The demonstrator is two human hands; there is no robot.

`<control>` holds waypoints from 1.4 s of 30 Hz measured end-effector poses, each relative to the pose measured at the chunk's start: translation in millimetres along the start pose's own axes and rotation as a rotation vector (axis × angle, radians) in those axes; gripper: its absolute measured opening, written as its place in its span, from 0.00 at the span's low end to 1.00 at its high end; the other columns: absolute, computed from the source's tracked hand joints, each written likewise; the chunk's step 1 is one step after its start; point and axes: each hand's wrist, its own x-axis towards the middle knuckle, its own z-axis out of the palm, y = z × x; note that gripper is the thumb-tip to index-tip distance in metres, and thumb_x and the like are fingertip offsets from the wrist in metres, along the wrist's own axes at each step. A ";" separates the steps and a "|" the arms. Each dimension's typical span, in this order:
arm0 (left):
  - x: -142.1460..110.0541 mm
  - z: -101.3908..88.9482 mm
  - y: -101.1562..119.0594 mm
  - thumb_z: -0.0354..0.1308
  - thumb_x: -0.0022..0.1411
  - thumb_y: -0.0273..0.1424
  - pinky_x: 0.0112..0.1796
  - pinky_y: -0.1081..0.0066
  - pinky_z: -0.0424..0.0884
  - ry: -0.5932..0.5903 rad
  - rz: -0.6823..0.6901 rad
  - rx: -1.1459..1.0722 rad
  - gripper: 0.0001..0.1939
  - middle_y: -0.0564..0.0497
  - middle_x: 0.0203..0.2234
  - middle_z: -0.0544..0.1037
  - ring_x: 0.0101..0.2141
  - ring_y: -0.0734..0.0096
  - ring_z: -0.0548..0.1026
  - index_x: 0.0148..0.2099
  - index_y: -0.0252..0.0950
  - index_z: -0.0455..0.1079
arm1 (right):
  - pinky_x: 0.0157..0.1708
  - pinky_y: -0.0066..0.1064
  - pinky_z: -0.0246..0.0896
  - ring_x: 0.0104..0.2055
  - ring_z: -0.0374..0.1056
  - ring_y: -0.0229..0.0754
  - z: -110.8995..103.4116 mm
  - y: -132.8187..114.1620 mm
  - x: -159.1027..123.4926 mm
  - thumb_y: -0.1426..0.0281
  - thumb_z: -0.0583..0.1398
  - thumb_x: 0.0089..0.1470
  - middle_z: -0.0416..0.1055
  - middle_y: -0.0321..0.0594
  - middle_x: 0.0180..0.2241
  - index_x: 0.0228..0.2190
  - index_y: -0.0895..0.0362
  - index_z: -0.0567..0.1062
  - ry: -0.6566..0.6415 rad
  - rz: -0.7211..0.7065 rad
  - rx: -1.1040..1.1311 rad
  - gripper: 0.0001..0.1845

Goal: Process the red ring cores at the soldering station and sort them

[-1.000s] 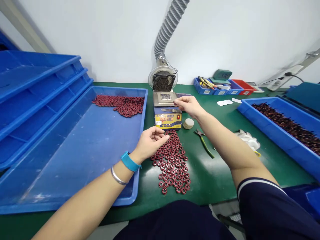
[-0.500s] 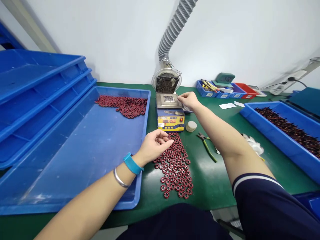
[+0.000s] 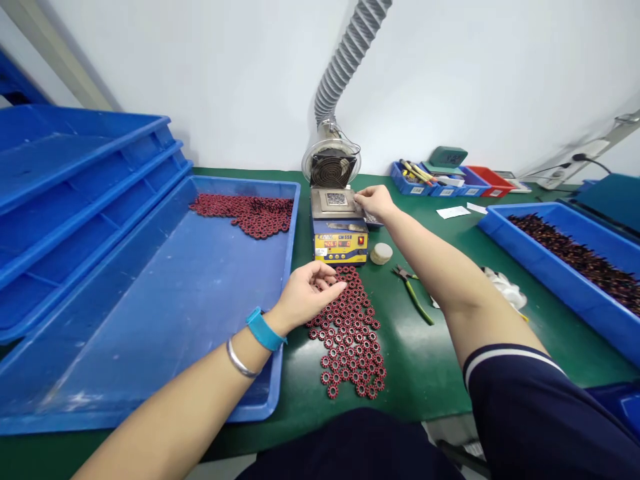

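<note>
My right hand point(image 3: 374, 201) reaches to the right edge of a solder pot point(image 3: 340, 247) with a yellow front panel and a lit red display. Its thumb and fingers are pinched together beside the small square bath point(image 3: 337, 199) on the metal top; whatever is between the fingertips is too small to make out. My left hand point(image 3: 311, 290) hovers over a spread of small red toothed rings point(image 3: 353, 340) on the green table. Its fingers are loosely curled, the thumb is apart from them, and no object shows in it.
A large blue tray point(image 3: 175, 320) on the left has more red rings point(image 3: 260, 217) at its back. Stacked blue trays point(image 3: 90, 187) stand beyond. Green-handled cutters point(image 3: 417, 303), a round whitish pad point(image 3: 381, 253) and a blue bin point(image 3: 555, 250) of dark parts lie right. A fan point(image 3: 330, 170) stands behind the pot.
Both hands keep nearly the same places. The view has shifted very slightly, and the digits on the display differ.
</note>
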 end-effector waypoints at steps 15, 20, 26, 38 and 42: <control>-0.6 0.0 2.2 0.66 0.48 0.33 0.23 0.77 0.63 -0.008 -0.003 -0.021 0.12 0.57 0.21 0.69 0.21 0.82 0.64 0.32 0.32 0.68 | 0.28 0.29 0.65 0.22 0.62 0.32 -20.2 -14.4 -28.9 0.68 0.65 0.48 0.72 0.39 0.22 0.23 0.60 0.72 -0.030 0.115 0.307 0.10; 0.1 1.7 -0.3 0.68 0.46 0.32 0.25 0.77 0.64 -0.004 -0.047 -0.099 0.14 0.56 0.22 0.71 0.21 0.82 0.65 0.32 0.32 0.68 | 0.25 0.26 0.64 0.19 0.59 0.28 -28.8 -18.2 -90.2 0.62 0.69 0.44 0.73 0.38 0.25 0.25 0.59 0.74 -0.220 0.182 0.591 0.14; -3.4 7.6 0.2 0.72 0.42 0.35 0.29 0.75 0.68 -0.036 -0.142 -0.279 0.20 0.53 0.25 0.76 0.25 0.80 0.71 0.34 0.31 0.69 | 0.35 0.31 0.70 0.28 0.70 0.34 -14.9 -10.5 -188.0 0.61 0.73 0.34 0.74 0.35 0.28 0.28 0.54 0.76 -0.317 0.055 0.797 0.19; -7.1 10.2 1.7 0.70 0.43 0.40 0.28 0.73 0.70 -0.018 -0.005 -0.112 0.19 0.54 0.23 0.75 0.24 0.76 0.71 0.30 0.33 0.68 | 0.37 0.34 0.69 0.35 0.70 0.39 -19.8 16.4 -246.2 0.75 0.63 0.51 0.73 0.40 0.31 0.38 0.56 0.73 0.113 -0.736 0.303 0.10; 20.6 -45.3 -2.0 0.65 0.49 0.36 0.31 0.68 0.71 0.429 0.108 0.393 0.12 0.54 0.27 0.76 0.26 0.74 0.72 0.33 0.35 0.71 | 0.34 0.32 0.69 0.29 0.70 0.37 -54.5 67.0 -238.4 0.71 0.62 0.51 0.73 0.38 0.28 0.34 0.58 0.73 -0.074 -0.449 0.201 0.06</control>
